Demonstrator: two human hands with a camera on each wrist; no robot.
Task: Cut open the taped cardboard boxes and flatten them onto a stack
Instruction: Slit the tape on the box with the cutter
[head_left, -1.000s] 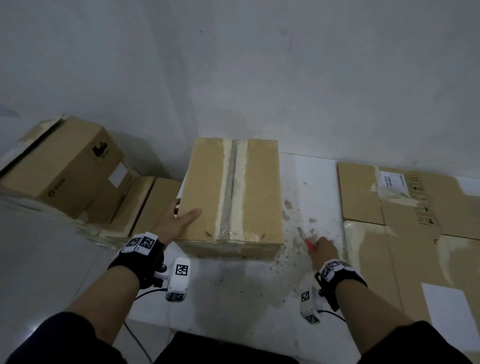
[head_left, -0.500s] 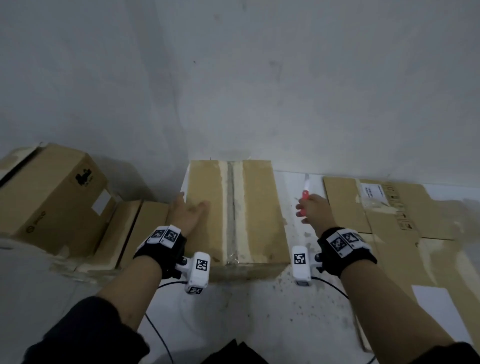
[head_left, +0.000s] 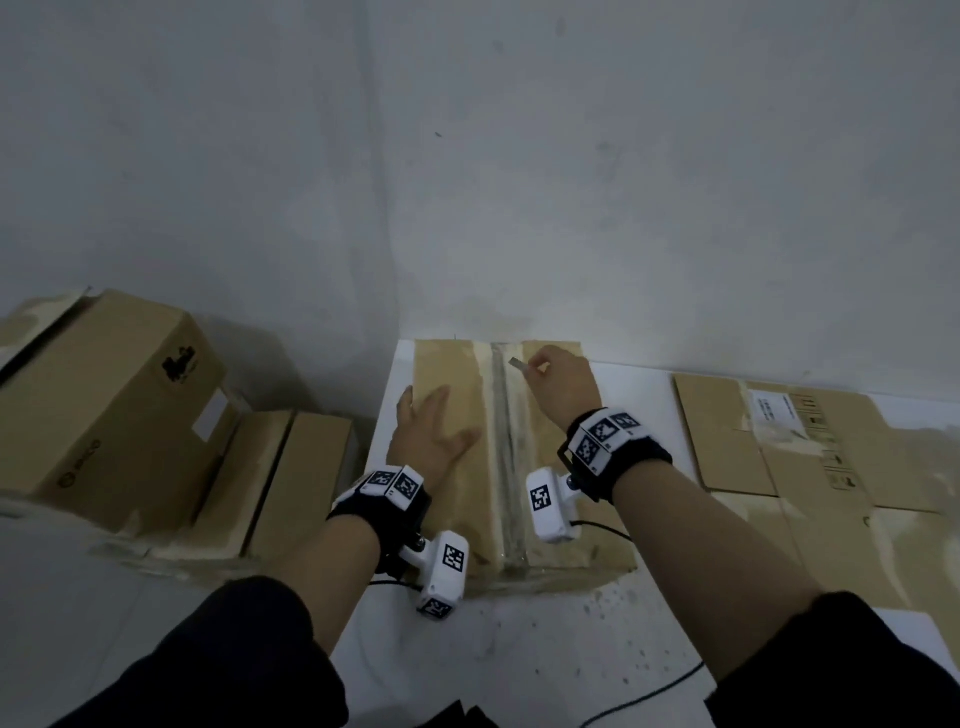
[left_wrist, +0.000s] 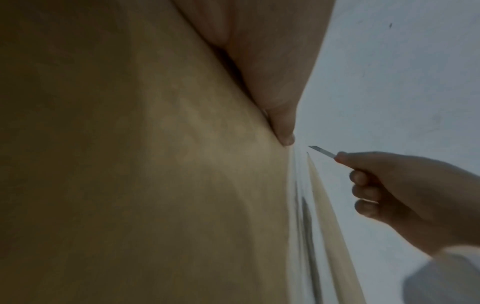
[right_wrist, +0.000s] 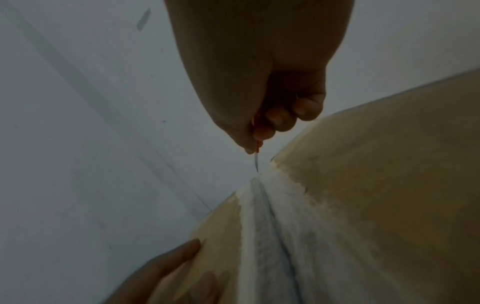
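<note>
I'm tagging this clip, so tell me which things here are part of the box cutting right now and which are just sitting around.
In use:
taped box
tape seam
cutter, gripped by the right hand
left hand, flat on the box

Waiting or lying about:
closed boxes at left
flattened cardboard at right
cable

A bare storeroom or packing corner, not a lived-in room. A plain grey-white wall (head_left: 519, 182), scuffed and marked, fills the view from 9 to 3 o'clock. The floor (head_left: 519, 665) is white and speckled with grime. Cardboard is all the furnishing: boxes (head_left: 104, 405) heaped at 9 o'clock, a taped box (head_left: 550, 499) at centre, flattened sheets (head_left: 810, 467) lying at 3 o'clock.
</note>
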